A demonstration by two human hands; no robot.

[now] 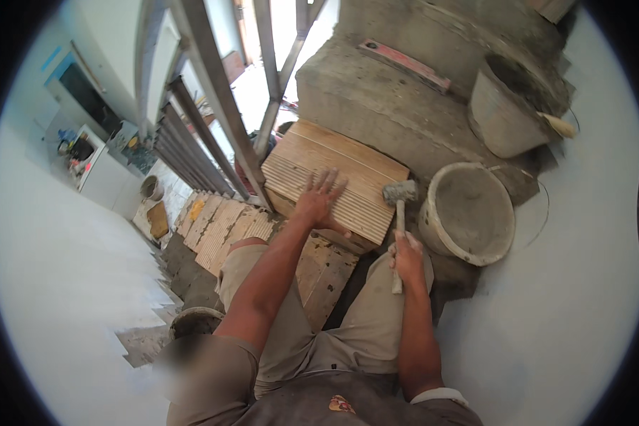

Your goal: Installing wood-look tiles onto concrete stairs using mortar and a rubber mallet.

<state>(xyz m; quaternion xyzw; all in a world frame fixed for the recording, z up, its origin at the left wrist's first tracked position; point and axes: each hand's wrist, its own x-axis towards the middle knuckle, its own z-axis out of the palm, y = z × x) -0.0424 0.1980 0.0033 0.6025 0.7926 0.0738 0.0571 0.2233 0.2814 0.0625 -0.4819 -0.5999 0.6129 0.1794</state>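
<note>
My left hand point(321, 204) lies flat with fingers spread on a wood-look stair tile point(366, 170), whose front part is ribbed. The tile covers a step right in front of me. In my right hand point(407, 259) is a mallet point(400, 192), gripped round its pale handle, its grey, dirty head raised close to the tile's right edge. Beside the mallet stands a round bucket point(502, 248) filled with grey mortar.
A second, tilted bucket point(508, 135) with a wooden-handled tool rests on the bare steps at right. Above lies a red spirit level point(405, 65). Metal railings point(216, 85) border the left side; tiled stairs point(224, 234) descend there. White walls point(561, 319) flank me.
</note>
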